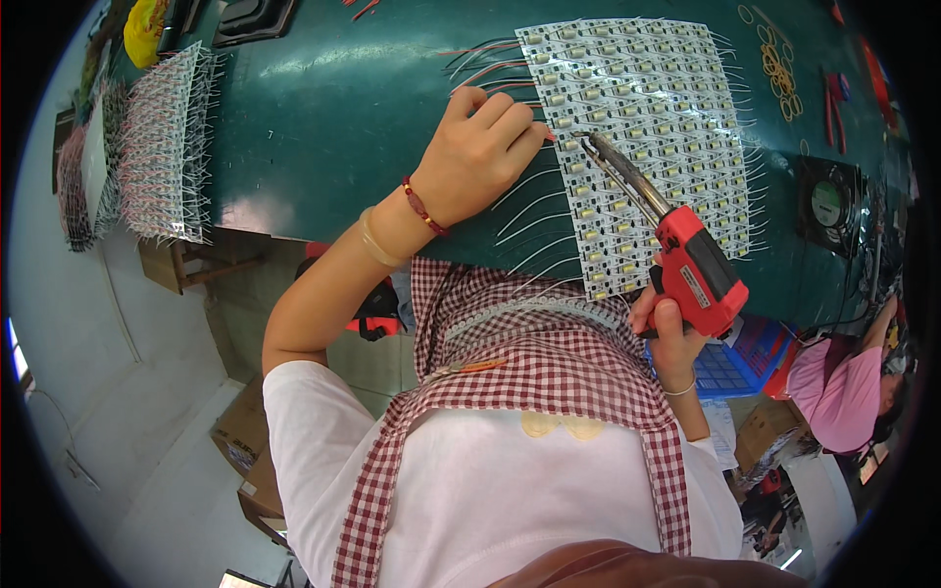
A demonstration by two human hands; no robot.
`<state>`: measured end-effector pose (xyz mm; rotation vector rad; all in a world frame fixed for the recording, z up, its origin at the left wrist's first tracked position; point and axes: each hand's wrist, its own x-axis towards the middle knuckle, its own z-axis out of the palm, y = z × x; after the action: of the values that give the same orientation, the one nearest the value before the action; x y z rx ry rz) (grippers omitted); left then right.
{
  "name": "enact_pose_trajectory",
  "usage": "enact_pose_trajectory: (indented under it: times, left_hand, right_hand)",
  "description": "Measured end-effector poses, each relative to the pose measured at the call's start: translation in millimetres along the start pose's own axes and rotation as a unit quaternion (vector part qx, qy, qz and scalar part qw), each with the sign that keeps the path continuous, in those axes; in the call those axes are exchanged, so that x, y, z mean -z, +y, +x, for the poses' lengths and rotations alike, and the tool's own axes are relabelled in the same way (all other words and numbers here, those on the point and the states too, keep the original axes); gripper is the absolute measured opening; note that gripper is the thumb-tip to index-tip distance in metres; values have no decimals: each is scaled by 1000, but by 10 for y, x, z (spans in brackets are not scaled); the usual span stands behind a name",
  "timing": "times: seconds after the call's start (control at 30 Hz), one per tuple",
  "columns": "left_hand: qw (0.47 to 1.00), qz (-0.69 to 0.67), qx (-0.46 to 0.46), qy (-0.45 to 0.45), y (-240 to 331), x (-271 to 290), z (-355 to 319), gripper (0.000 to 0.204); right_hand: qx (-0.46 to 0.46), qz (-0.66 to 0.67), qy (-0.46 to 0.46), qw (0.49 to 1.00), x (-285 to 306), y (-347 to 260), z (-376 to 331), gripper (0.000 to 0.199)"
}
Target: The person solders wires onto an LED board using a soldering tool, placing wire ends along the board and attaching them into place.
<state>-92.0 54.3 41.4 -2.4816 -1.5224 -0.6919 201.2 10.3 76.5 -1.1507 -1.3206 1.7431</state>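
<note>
A white panel of LED circuit boards [667,147] lies on the green table, with thin wires sticking out along its left and right edges. My right hand [674,328] is wrapped round the grip of a red and black soldering gun [698,269]. The gun's tip reaches the panel's left side, beside a small pad. My left hand [485,147] is closed in a pinch on a thin red wire [551,138], whose end meets the board close to the tip. Black, red and white wires fan out round this hand.
Stacks of wired boards [165,142] stand at the table's left end. To the right are rubber bands [779,73], red-handled pliers [835,110] and a black fan [829,201]. A blue basket [740,358] sits below the table edge. A person in a pink top [833,392] is at far right.
</note>
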Motion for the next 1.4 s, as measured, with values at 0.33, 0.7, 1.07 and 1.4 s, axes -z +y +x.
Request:
enact_pose_trajectory:
  times: [0.33,0.7,1.07,1.4]
  left_hand:
    - [996,-75,36,-14,137,35,-72,22]
    - [996,-84,36,-11,195,2,-55,19]
    - [997,-68,35,-15,195,-19,-69,18]
    - [997,-67,35,-8,194,-21,-68,17]
  right_hand:
    - [-27,8,-2,1000,30,102,-112,51]
    - [21,-145,4,989,80,395,-140,29]
    - [7,-34,16,999,-29,169,-104,41]
    - [22,-122,5,992,41,364,-105,36]
